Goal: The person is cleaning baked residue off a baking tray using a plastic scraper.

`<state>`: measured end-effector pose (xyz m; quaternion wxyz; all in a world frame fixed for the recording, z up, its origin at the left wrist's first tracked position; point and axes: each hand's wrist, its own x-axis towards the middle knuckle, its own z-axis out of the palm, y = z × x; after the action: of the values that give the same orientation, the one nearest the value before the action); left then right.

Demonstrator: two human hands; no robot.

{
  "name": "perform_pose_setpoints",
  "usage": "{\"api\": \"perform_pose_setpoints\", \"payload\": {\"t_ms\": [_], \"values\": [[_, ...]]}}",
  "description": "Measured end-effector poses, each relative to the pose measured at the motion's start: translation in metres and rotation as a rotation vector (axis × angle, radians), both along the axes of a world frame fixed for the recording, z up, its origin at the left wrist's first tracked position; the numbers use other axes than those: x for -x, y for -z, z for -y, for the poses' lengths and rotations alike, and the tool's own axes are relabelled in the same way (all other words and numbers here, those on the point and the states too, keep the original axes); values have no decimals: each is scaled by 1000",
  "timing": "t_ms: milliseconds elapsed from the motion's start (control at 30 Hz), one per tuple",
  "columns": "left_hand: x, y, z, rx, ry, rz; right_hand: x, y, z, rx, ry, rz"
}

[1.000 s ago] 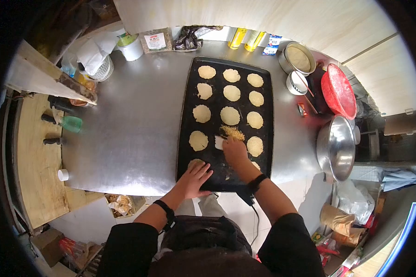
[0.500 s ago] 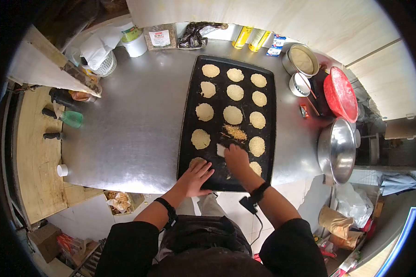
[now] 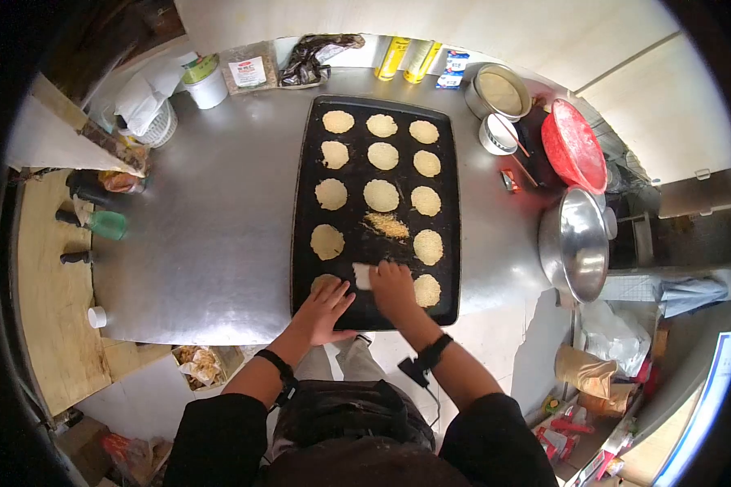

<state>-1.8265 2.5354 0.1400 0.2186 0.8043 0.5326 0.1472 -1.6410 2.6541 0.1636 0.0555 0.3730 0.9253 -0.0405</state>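
Note:
A black baking tray (image 3: 300, 203) holds rows of thin, pale round batter discs (image 3: 381, 196). In the middle column lies a patch of golden crumbs (image 3: 387, 226). My right hand (image 3: 393, 290) is closed around a small white scraper (image 3: 362, 276), low over the near part of the tray between the columns. My left hand (image 3: 325, 313) rests at the tray's near left corner with its fingers stretched out. Its fingertips partly cover the nearest left disc (image 3: 326, 282).
The tray stands on a steel table (image 3: 203, 211). To the right are a steel bowl (image 3: 574, 247), a red basin (image 3: 574, 146), a small white bowl (image 3: 498, 135) and a round pan (image 3: 499, 91). Yellow canisters (image 3: 392, 59) stand at the back. A green bottle (image 3: 108, 225) lies at the left.
My right hand and the scraper have moved toward the tray's near edge, away from the crumbs. My left hand stays at the near left corner. The whole view has shifted slightly.

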Motion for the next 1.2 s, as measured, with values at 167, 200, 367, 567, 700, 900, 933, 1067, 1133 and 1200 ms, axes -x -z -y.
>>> {"api": "perform_pose_setpoints", "payload": {"t_ms": [167, 200, 367, 567, 700, 900, 933, 1067, 1133, 1200], "values": [[1, -12, -4, 45, 24, -118, -48, -37, 58, 88, 120, -437], [5, -10, -5, 77, -42, 41, -61, -42, 66, 110, 176, -541], [12, -10, -26, 60, -445, 733, -184, -38, 92, 654, 1261, -960], [21, -103, -183, -127, -642, 1406, -220, -58, -48, 135, 1179, -1795], [7, -164, -280, -287, -632, 1587, -152, -108, -145, 109, 930, -1995], [-103, -197, -324, 218, -154, 1420, -1, -162, -159, 367, 364, -1647], [-102, -186, -311, 157, -140, 1346, 1, -168, -140, 604, 314, -1830], [-62, -155, -215, 129, -199, 1532, -63, -119, -64, 902, 740, -1888], [-44, -150, -164, 177, -274, 1532, -95, -107, -31, 940, 912, -1966], [-17, -116, -113, 304, -372, 1338, -129, -81, -2, 930, 1018, -1927]]}}
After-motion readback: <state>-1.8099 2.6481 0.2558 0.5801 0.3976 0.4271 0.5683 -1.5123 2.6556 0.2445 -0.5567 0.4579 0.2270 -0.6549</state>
